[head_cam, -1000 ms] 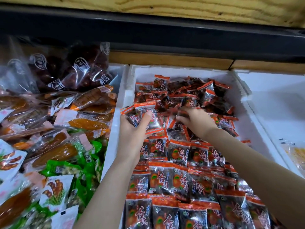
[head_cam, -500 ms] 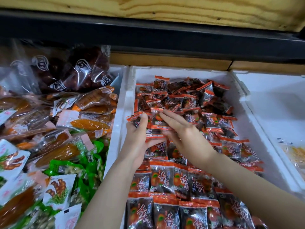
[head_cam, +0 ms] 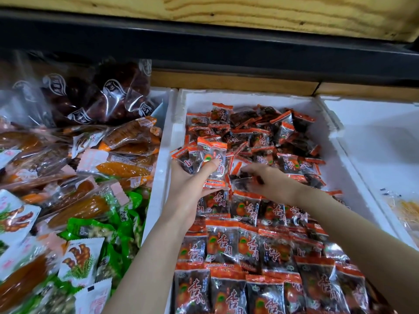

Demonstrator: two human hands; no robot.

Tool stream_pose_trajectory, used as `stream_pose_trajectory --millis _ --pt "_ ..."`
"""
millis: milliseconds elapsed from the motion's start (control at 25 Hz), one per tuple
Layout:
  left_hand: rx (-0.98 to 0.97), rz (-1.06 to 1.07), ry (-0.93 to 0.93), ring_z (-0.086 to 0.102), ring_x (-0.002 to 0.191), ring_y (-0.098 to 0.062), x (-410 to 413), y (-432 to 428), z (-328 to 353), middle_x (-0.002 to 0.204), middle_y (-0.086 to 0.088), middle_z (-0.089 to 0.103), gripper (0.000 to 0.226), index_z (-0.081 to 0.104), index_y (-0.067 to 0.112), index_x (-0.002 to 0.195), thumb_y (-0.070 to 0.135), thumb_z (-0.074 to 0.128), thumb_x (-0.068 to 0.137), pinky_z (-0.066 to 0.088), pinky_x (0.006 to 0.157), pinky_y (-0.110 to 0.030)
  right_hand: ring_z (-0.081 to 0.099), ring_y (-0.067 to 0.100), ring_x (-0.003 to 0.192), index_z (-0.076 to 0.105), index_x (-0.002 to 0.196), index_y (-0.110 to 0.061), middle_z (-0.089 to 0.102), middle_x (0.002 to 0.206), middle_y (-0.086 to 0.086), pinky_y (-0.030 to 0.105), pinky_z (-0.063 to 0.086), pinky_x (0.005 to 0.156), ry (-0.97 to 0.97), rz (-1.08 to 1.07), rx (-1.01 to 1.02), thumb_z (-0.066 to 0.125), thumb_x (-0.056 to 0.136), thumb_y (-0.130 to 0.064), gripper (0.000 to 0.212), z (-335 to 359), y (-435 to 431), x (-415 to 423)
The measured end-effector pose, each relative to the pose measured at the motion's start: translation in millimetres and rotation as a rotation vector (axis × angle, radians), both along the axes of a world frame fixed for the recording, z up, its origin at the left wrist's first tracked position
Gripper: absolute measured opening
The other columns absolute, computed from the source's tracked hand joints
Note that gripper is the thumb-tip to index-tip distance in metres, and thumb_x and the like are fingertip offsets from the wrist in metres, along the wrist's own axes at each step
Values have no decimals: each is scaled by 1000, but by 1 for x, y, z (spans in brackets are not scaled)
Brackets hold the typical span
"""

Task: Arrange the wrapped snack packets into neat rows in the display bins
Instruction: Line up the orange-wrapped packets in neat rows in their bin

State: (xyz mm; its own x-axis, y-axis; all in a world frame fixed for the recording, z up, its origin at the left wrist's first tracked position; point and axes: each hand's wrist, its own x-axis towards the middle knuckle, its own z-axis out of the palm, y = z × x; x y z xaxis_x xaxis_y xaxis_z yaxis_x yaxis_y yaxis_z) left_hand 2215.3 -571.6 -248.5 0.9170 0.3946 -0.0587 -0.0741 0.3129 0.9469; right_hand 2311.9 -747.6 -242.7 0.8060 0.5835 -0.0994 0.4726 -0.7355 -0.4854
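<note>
Fanned packets (head_cam: 211, 158) gripped in my left hand (head_cam: 192, 181) may slip onto the six-o'clock rows (head_cam: 249, 245); right hand's (head_cam: 271, 179) grasp I cannot tell.

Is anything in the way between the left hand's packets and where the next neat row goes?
Yes: a loose heap of packets covers the bin floor just beyond the neat rows, where the right hand reaches.
</note>
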Motion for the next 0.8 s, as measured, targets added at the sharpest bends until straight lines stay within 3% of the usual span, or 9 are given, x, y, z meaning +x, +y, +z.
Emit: stream_pose_trajectory --millis 120,240,320,440,520,640,800 --pt "11 -2 1 57 112 -8 0 0 -1 136 8 49 73 36 30 138 22 77 79 59 80 -42 29 22 131 40 139 -24 42 138 -1 36 27 110 -146 39 -285 61 90 -20 53 -13 2 13" --pt "15 8 1 58 105 -4 1 1 -1 118 18 55 65 39 34 131 21 76 80 58 83 -44 36 21 120 48 133 -25 47 129 2 33 31 104 -318 52 -356 63 87 -24 48 -11 11 18" --pt "38 29 15 61 106 -7 2 2 -3 118 14 59 63 42 33 127 24 79 77 58 84 -44 39 22 116 51 129 -19 51 124 4 32 32 98 -383 24 -367 59 90 -32 43 -10 14 20" --pt "229 155 43 60 112 -13 2 3 -5 120 12 62 75 41 33 127 42 83 65 50 97 -47 55 25 95 55 112 -12 61 106 9 34 43 77 -342 -98 -108 54 94 -31 26 -3 11 13" --pt "308 218 40 55 120 -14 0 3 -4 128 10 57 82 35 32 134 45 81 66 43 105 -45 59 28 80 54 105 -12 65 88 7 32 40 63 -309 -130 32 55 93 -31 22 6 4 4" --pt "340 225 37 38 137 -15 -2 0 0 149 5 39 101 21 30 147 50 79 68 32 114 -44 61 27 70 59 104 -13 68 77 8 33 45 60 -308 -115 187 61 89 -29 22 19 -14 -15" --pt "329 208 72 28 142 -17 -13 -4 7 156 2 27 108 12 26 152 52 77 71 28 116 -45 56 7 67 64 106 -17 63 79 -9 5 38 60 -335 -74 278 65 87 -25 21 32 -38 -55"
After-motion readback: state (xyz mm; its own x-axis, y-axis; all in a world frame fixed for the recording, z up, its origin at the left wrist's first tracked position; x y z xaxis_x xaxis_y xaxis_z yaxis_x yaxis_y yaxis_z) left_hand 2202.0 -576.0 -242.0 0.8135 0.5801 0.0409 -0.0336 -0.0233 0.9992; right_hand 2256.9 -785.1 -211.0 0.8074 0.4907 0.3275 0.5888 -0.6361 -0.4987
